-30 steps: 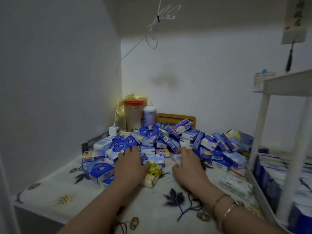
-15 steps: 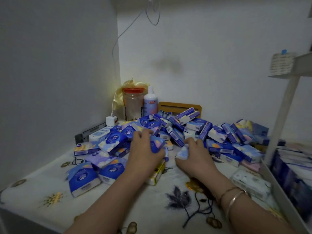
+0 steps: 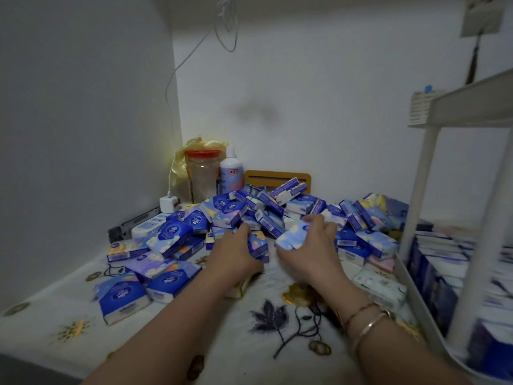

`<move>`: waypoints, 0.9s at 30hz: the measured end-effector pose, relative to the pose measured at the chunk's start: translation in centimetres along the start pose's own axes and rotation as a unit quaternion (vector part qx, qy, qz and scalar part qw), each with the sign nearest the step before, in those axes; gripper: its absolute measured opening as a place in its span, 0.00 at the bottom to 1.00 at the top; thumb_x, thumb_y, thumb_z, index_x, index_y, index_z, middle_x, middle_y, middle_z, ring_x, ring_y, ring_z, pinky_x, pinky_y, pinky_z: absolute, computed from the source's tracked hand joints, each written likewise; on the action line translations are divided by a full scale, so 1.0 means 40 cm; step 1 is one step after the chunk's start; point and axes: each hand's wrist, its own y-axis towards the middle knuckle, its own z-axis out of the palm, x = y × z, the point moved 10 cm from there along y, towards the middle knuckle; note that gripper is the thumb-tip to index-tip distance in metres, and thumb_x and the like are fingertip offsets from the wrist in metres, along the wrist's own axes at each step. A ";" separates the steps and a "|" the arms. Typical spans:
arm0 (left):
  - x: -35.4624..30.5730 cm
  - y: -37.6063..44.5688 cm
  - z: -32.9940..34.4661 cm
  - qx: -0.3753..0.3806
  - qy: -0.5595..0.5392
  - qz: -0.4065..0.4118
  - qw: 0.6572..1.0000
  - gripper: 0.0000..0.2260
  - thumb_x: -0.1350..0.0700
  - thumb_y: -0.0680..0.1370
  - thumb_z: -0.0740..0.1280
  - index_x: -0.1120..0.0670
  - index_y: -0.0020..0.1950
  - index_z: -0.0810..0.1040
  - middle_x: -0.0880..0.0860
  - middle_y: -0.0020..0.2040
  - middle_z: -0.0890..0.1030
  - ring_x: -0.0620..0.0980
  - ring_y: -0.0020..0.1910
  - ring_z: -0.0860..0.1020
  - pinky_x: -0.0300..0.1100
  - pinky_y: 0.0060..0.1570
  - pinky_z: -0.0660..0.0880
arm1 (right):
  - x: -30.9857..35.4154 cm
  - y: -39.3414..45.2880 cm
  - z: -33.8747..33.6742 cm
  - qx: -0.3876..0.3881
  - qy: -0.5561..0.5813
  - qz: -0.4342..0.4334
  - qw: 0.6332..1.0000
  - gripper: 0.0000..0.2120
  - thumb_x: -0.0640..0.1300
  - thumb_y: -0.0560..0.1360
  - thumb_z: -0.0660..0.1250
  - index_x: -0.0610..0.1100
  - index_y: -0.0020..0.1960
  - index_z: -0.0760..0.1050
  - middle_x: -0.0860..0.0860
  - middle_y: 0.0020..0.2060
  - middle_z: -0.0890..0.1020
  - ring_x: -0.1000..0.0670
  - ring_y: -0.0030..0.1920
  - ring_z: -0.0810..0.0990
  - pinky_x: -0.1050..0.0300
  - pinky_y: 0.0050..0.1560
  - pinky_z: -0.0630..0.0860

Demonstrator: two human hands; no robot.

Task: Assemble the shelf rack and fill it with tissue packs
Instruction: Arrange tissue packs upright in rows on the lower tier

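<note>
A heap of blue and white tissue packs [image 3: 266, 215] lies on the floral cloth in the corner. My left hand [image 3: 236, 254] grips a blue pack [image 3: 258, 245] at the heap's front edge. My right hand [image 3: 311, 245] curls round a pale blue pack [image 3: 291, 237] lifted just off the heap. The white shelf rack [image 3: 424, 173] stands at the right, with rows of packs [image 3: 433, 262] standing in its lower tray.
A red-lidded jar [image 3: 201, 173], a white bottle [image 3: 231, 170] and a brown holder [image 3: 277, 176] stand behind the heap. A power strip [image 3: 144, 226] with a plug lies by the left wall. A white patterned pack [image 3: 380, 290] lies beside the rack tray.
Both hands reached into the heap and closed on packs; the right hand has raised its pack slightly. The camera view shifted a little.
</note>
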 end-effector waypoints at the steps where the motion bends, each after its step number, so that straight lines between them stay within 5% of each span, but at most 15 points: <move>1: -0.011 -0.001 -0.003 -0.004 -0.004 0.010 1.000 0.26 0.50 0.67 0.74 0.48 0.58 0.65 0.54 0.54 0.73 0.56 0.52 0.74 0.49 0.47 0.76 | 0.010 -0.003 -0.020 -0.027 0.013 -0.006 1.000 0.33 0.50 0.69 0.75 0.48 0.64 0.58 0.47 0.62 0.57 0.42 0.57 0.70 0.50 0.57 0.73; 8: -0.051 -0.030 -0.073 -0.077 -0.136 0.062 0.986 0.22 0.55 0.68 0.76 0.50 0.55 0.68 0.50 0.52 0.75 0.48 0.46 0.75 0.42 0.41 0.72 | 0.011 0.000 -0.081 -0.072 0.158 0.019 0.985 0.32 0.32 0.70 0.72 0.47 0.67 0.62 0.47 0.64 0.56 0.53 0.43 0.65 0.58 0.44 0.74; 13: -0.125 -0.117 -0.166 -0.085 -0.160 0.177 0.967 0.22 0.59 0.72 0.74 0.46 0.60 0.69 0.41 0.55 0.73 0.41 0.53 0.75 0.37 0.49 0.74 | 0.033 -0.006 -0.128 -0.130 0.225 -0.010 0.966 0.31 0.23 0.67 0.65 0.48 0.63 0.66 0.48 0.66 0.56 0.50 0.51 0.65 0.52 0.43 0.77; 17: -0.141 -0.185 -0.223 -0.068 -0.177 0.227 0.955 0.24 0.64 0.69 0.75 0.45 0.58 0.71 0.40 0.56 0.75 0.39 0.52 0.79 0.30 0.47 0.74 | 0.068 -0.011 -0.054 0.045 0.213 0.043 0.975 0.32 0.23 0.68 0.61 0.49 0.65 0.67 0.48 0.66 0.58 0.43 0.60 0.66 0.51 0.40 0.75; 22: -0.169 -0.268 -0.289 -0.061 -0.195 0.272 0.941 0.22 0.65 0.70 0.73 0.48 0.58 0.72 0.44 0.56 0.77 0.42 0.47 0.80 0.40 0.44 0.77 | 0.186 -0.109 -0.072 0.228 0.328 0.033 0.916 0.28 0.27 0.68 0.55 0.47 0.62 0.74 0.48 0.39 0.70 0.50 0.33 0.69 0.59 0.28 0.63; 25: -0.221 -0.323 -0.304 -0.064 -0.185 0.309 0.931 0.20 0.64 0.72 0.72 0.47 0.58 0.72 0.44 0.57 0.77 0.41 0.48 0.80 0.41 0.46 0.77 | 0.218 -0.179 -0.117 0.266 0.350 0.011 0.898 0.26 0.41 0.61 0.60 0.47 0.58 0.79 0.48 0.58 0.77 0.46 0.54 0.78 0.55 0.40 0.74; 27: -0.268 -0.362 -0.300 -0.061 -0.181 0.331 0.924 0.20 0.66 0.72 0.71 0.48 0.58 0.72 0.44 0.54 0.78 0.37 0.43 0.79 0.35 0.41 0.75 | 0.214 -0.229 -0.151 0.281 0.364 0.025 0.888 0.22 0.46 0.63 0.66 0.46 0.56 0.80 0.48 0.56 0.80 0.46 0.52 0.80 0.53 0.43 0.77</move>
